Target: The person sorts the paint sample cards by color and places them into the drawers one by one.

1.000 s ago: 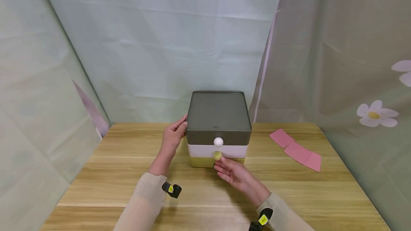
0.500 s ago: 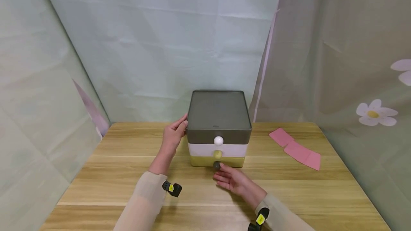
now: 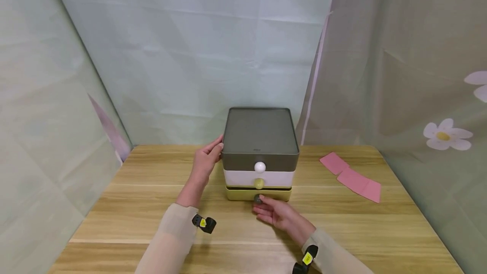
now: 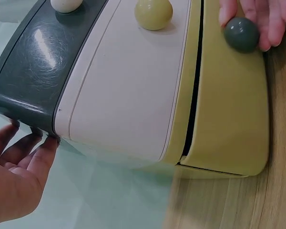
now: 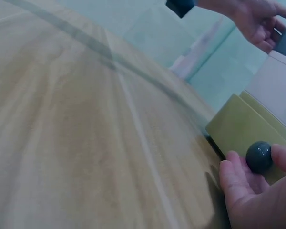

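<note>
Drawer box (image 3: 260,138) at table (image 3: 133,206) centre, bottom drawer (image 3: 258,194) slightly out. Right hand (image 3: 279,216) pinches dark knob (image 3: 258,199) at 6 o'clock. Left hand (image 3: 204,162), fingers relaxed, touches box at 9 o'clock. Pink cards (image 3: 351,176) at 3 o'clock.

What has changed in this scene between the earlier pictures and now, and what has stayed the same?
The right hand dropped from the yellow knob of the white drawer to the grey knob of the yellow-green bottom drawer, took hold of it and drew that drawer slightly out toward the person. The left hand stayed against the box's left side; the pink cards lie unmoved on the table.
</note>
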